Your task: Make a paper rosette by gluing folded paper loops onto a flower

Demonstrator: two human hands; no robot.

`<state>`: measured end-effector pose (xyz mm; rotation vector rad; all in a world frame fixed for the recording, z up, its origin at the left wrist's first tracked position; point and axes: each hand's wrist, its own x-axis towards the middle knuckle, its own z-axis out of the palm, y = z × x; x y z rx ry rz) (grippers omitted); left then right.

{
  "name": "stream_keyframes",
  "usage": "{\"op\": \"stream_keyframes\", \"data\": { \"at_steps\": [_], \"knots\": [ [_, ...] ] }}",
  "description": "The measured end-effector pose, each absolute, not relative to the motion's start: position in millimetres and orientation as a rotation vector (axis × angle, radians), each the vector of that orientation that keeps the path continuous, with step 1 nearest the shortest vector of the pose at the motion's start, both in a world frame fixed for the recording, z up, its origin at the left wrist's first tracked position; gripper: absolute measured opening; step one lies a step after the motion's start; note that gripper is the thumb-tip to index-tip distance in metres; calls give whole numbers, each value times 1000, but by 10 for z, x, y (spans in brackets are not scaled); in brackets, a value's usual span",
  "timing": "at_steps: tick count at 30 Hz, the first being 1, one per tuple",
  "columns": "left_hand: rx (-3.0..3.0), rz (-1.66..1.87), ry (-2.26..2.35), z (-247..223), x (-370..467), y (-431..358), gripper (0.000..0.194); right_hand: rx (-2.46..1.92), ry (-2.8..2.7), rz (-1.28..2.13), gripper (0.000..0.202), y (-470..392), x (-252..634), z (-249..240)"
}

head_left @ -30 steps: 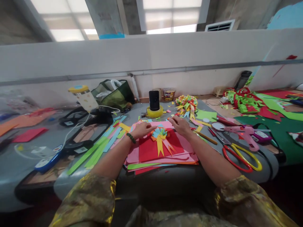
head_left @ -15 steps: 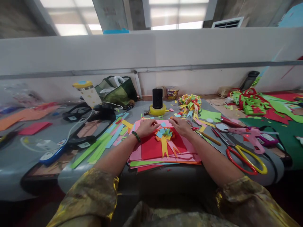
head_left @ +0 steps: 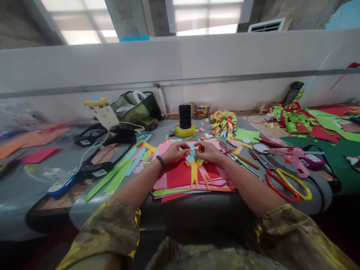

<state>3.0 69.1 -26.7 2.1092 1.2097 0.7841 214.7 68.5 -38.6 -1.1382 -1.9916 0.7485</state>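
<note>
Above a paper rosette (head_left: 192, 156) with blue, yellow and orange loops, my hands are close together. My left hand (head_left: 176, 151), with a beaded bracelet at the wrist, is closed in a pinch on one end of a small orange paper strip (head_left: 194, 150). Pinching the other end, my right hand (head_left: 210, 152) has its fingers curled. The rosette's notched yellow tail (head_left: 194, 174) and pink tail lie on a red sheet (head_left: 177, 175), atop a stack of coloured paper (head_left: 161, 183). My hands partly hide the rosette.
Scissors (head_left: 284, 185), a pink glue gun (head_left: 294, 155) and a brown stick (head_left: 247, 161) lie right of the stack. Green and blue strips (head_left: 112, 176) spread to the left. A phone (head_left: 185, 116) stands in a yellow tape roll (head_left: 185, 130) behind, near a finished-looking paper bunch (head_left: 224, 122).
Both hands have come in closer over the rosette. The orange strip, earlier at my right fingertips, is now between both hands. The view has shifted slightly.
</note>
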Motion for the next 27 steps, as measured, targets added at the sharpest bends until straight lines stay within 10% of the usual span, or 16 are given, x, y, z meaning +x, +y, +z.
{"op": "stream_keyframes", "data": {
  "at_steps": [7, 27],
  "knots": [
    [1950, 852, 1094, -198, 43, 619, 61, -1078, -1819, 661, 39, 716, 2143, -355],
    [1999, 738, 1279, -195, -15, 588, 40, -1095, -1625, 468, 31, 820, 2361, -308]
  ]
}}
